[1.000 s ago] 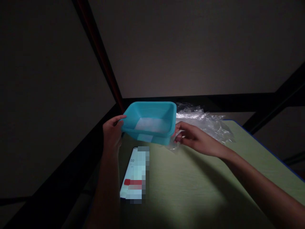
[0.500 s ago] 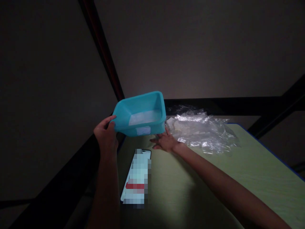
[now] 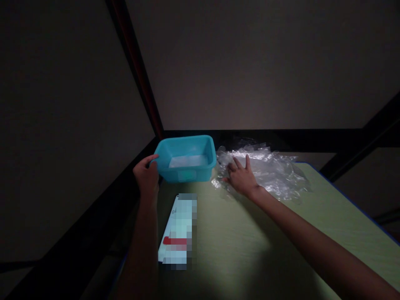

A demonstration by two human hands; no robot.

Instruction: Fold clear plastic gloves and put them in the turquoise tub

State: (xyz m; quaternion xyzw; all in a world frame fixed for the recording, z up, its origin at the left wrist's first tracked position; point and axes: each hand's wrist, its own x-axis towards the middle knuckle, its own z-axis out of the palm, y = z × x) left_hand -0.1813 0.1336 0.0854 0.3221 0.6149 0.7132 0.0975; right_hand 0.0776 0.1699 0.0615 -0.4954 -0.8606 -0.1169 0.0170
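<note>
My left hand (image 3: 146, 175) grips the left rim of a turquoise plastic basin (image 3: 195, 174), with the thumb and fingers pinching its edge. A white sheet or patch (image 3: 189, 161) lies on the basin's floor, and a pale label is on its front wall. My right hand (image 3: 242, 177) is spread over the left part of a heap of clear plastic bags (image 3: 278, 177), fingers apart. Whether the fingertips press on the plastic I cannot tell. Between my forearms lies a lit phone (image 3: 170, 229), its screen partly pixelated.
The pale green table (image 3: 218, 233) has a blue edge running down its right side. Behind it stands a dark wall with a black horizontal bar (image 3: 300, 139). A slanting dark post (image 3: 137, 71) rises at the left.
The basin has come down and sits more level, my left hand still on its rim. My right hand has moved right, from beside the basin onto the clear bags.
</note>
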